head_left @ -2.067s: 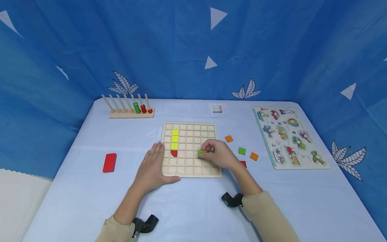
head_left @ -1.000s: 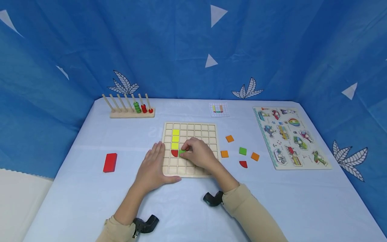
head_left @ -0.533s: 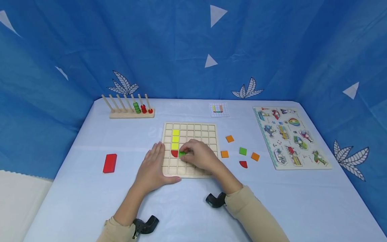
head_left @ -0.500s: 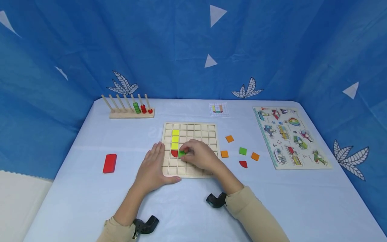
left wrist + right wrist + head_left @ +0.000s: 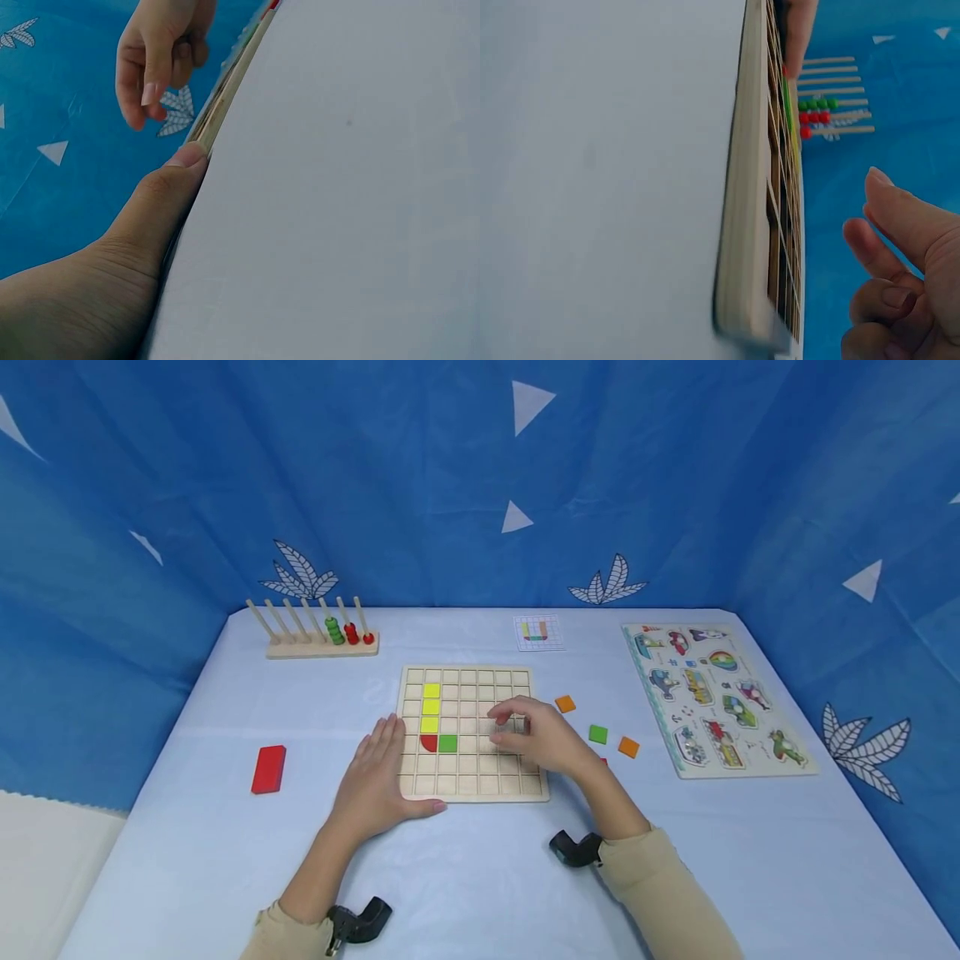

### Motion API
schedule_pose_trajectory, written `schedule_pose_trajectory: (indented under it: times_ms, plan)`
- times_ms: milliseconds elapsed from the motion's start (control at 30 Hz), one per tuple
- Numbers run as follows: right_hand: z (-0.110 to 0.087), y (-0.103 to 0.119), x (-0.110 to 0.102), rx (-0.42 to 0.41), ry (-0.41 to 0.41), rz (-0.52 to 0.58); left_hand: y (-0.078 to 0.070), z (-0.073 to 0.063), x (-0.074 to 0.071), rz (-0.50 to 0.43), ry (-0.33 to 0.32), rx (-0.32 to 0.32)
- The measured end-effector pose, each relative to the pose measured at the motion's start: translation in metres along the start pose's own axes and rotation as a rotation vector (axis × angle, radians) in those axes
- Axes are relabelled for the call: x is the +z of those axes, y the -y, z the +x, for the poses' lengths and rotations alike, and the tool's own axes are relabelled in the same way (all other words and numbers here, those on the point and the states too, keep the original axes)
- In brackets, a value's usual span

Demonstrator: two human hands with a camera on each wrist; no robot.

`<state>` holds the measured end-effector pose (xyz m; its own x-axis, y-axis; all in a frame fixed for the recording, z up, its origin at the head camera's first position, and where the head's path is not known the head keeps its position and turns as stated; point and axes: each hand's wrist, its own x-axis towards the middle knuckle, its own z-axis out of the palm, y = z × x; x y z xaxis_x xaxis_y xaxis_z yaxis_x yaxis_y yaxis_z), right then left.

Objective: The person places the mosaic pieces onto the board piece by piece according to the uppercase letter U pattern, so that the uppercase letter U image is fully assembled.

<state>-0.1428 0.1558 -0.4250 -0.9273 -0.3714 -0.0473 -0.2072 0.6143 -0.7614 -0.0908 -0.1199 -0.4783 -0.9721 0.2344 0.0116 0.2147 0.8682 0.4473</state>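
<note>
A wooden grid board lies mid-table. In its cells a column of yellow square tiles stands above a red quarter-circle tile, with a green square tile just right of the red one. My left hand rests along the board's left side, fingers straight, thumb at the near edge; the left wrist view shows that thumb against the rim. Over the board's right part hovers my right hand, thumb and index finger apart with nothing between them, as the right wrist view also shows.
Right of the board lie orange tiles, a green tile and a partly hidden red piece. A pattern card and bead abacus stand behind. A red block lies left, a picture puzzle far right.
My right hand carried the green tile leftward to the cell beside the red tile, let go of it there, and moved back right. The left hand has stayed at the board.
</note>
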Motion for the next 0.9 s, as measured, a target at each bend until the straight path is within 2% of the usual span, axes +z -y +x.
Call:
schedule_pose_trajectory:
  times_ms: [200,467,733,900]
  plan:
    - [-0.01,-0.017,-0.02,0.024,-0.041,0.02,-0.001,-0.001,-0.001,-0.004,0.009,-0.003]
    - [-0.025,-0.041,-0.043,0.089,-0.142,-0.032,0.0,0.0,-0.002,-0.005,0.011,-0.002]
    - [-0.039,-0.065,-0.064,0.175,-0.199,-0.069,0.001,0.0,-0.001,-0.009,0.016,-0.002]
    - [-0.046,-0.075,-0.071,0.191,-0.226,-0.103,0.002,0.0,0.0,-0.011,0.018,-0.005]
